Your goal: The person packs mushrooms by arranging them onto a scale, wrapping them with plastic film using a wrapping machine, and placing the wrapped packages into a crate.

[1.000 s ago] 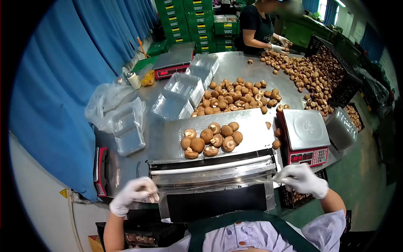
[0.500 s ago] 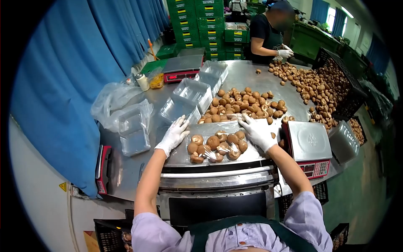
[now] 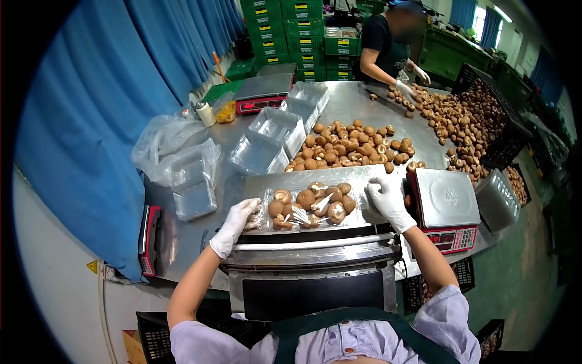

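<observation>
A clear tray of brown mushrooms [image 3: 310, 206], covered in shiny plastic film, lies on the metal wrapping machine [image 3: 357, 175] in front of me. My left hand [image 3: 233, 227], in a white glove, is closed at the tray's left side on gathered plastic film [image 3: 254, 218]. To the right of the tray is my right hand [image 3: 391, 205], also gloved, with its fingers curled shut. Whatever it pinches, perhaps the clear film, cannot be made out. Just beyond the machine spreads a pile of loose mushrooms [image 3: 348, 145].
Stacked clear trays [image 3: 259, 154] stand back left, beside a red scale [image 3: 264, 96]. Another scale [image 3: 447, 203] is at my right. A tipped black crate [image 3: 485, 115] spills mushrooms at the far right. Across the table a co-worker [image 3: 382, 51] reaches into mushrooms. Plastic bags [image 3: 167, 145] lie left.
Both hands have come from the tray's far corners toward me, to its left and right sides. Film is now bunched at the left. The co-worker's hand has reached down to the mushrooms.
</observation>
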The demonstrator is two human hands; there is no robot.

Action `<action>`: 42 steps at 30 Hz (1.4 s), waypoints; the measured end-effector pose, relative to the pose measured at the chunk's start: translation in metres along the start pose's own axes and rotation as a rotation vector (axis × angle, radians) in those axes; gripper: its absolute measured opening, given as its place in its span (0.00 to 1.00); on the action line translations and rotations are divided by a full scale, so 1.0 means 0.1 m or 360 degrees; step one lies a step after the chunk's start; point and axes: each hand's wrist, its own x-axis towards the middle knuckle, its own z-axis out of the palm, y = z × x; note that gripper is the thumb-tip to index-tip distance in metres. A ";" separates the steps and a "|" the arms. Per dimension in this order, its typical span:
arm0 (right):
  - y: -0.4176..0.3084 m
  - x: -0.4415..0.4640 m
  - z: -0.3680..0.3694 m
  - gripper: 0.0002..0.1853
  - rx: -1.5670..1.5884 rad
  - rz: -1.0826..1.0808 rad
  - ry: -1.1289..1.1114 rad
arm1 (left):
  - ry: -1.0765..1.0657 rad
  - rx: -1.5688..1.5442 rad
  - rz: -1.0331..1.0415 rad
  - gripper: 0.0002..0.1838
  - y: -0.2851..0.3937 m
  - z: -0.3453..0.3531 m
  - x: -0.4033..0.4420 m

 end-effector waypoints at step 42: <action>-0.30 -2.38 -0.05 0.21 0.2038 0.0930 -0.0787 | -0.1093 -0.0311 -0.0235 0.20 -1.46 1.38 -1.96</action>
